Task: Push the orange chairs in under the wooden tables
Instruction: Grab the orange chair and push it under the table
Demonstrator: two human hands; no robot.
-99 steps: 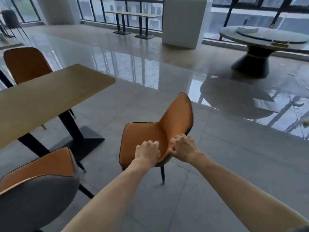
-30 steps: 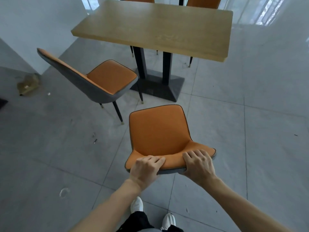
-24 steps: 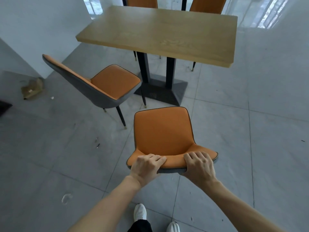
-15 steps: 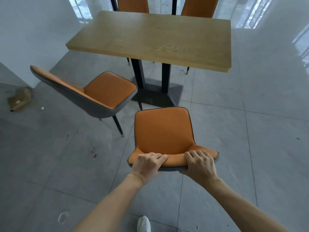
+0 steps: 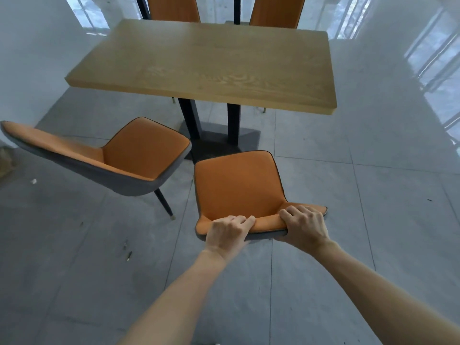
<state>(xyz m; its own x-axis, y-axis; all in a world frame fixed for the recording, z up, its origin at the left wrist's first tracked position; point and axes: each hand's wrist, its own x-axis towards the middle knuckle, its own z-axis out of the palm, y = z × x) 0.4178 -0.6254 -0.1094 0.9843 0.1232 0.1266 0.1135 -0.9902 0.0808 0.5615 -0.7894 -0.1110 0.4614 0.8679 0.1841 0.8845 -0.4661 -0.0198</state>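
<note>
An orange chair point(image 5: 237, 185) with a grey back stands in front of me, its seat facing the wooden table point(image 5: 206, 63). My left hand point(image 5: 227, 234) and my right hand point(image 5: 305, 226) both grip the top edge of its backrest. The seat's front edge sits near the table's black base point(image 5: 219, 143), short of the tabletop's near edge. A second orange chair point(image 5: 112, 158) stands to the left, turned at an angle and clear of the table. Two more orange chairs point(image 5: 174, 8) show their backs at the table's far side.
Grey tiled floor lies all around, with small bits of debris point(image 5: 128, 252) at the left. A white wall point(image 5: 29, 46) runs along the left. Glossy floor reflecting windows stretches to the right point(image 5: 423, 70).
The chair in my hands has come closer to the table, and the view has moved forward with it. Both hands keep the same grip on the backrest.
</note>
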